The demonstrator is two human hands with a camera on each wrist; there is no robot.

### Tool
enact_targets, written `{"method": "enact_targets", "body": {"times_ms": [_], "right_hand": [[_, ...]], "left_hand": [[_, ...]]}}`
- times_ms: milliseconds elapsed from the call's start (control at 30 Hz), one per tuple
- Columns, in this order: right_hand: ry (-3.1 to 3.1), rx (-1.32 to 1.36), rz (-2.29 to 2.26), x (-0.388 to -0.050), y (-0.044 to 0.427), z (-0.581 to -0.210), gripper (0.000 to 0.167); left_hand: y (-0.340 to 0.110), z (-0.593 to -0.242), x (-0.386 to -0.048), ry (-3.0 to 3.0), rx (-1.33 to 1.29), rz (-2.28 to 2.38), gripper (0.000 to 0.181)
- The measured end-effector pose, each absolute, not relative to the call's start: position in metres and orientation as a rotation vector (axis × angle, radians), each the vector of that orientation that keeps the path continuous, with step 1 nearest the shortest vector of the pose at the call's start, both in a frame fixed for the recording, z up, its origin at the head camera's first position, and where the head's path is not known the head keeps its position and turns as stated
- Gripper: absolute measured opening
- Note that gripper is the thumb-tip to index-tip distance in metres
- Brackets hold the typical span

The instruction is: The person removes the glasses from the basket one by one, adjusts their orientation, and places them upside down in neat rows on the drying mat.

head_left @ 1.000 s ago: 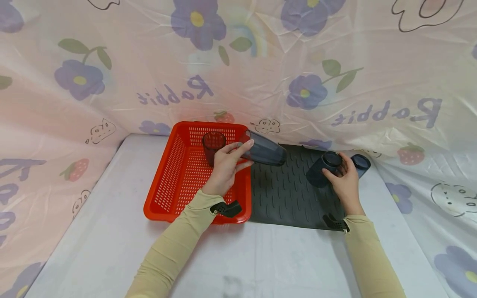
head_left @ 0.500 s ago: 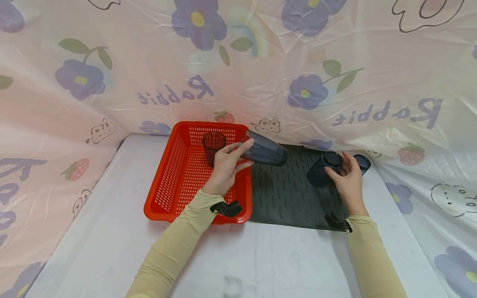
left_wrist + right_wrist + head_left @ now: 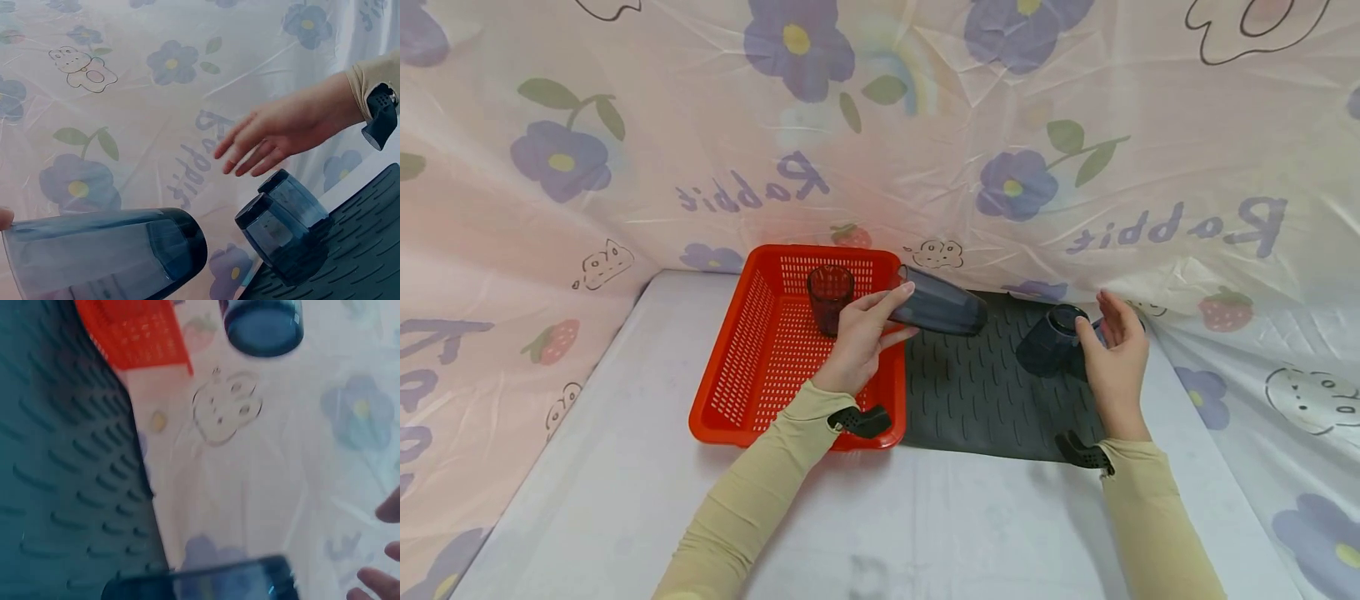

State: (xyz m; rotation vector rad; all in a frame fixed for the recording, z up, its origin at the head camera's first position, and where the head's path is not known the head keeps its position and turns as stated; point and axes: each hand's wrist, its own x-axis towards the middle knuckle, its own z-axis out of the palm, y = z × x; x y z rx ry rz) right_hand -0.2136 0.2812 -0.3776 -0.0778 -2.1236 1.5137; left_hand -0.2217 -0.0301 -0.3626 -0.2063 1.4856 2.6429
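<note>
My left hand (image 3: pixel 859 340) pinches a smoky-blue tumbler (image 3: pixel 946 307) near its rim. The tumbler lies almost sideways in the air, its base pointing right over the ribbed black mat (image 3: pixel 970 408). On the mat's right part, an upside-down tumbler (image 3: pixel 1043 346) of the same kind stands with its base up. Just right of it is my right hand (image 3: pixel 1116 367), fingers spread and holding nothing. The left wrist view shows that hand apart from the tumblers, with a second upturned tumbler (image 3: pixel 299 192) beside the first; in the head view the hand mostly hides it.
A red perforated basket (image 3: pixel 715 435) stands left of the mat, with another tumbler (image 3: pixel 830 304) upright in its back part. A white-covered table (image 3: pixel 955 525) lies beneath. Patterned cloth (image 3: pixel 910 150) hangs close behind the basket and mat.
My right hand has let go of the upturned tumbler and drawn back to the right, its fingers spreading. My left hand, with its tumbler, has shifted slightly right.
</note>
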Motion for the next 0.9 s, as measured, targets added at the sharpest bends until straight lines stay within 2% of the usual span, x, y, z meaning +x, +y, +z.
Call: {"method": "enact_targets", "body": {"times_ms": [233,467,900], "right_hand": [[-2.109,0.122,1.707,-0.205,0.263,-0.369,0.041],[-2.167,0.379,2.131,-0.200,0.245,-0.371,0.051],[-2.124,0.304,2.517,-0.203,0.222,-0.381,0.051]], "left_hand": [[-0.027,-0.363,-0.221,1.494,-0.167,2.620,0.043],[-0.026,-0.364,-0.220,1.505,-0.148,2.598,0.044],[-0.024,-0.365,-0.216,1.520,-0.115,2.553,0.041]]}}
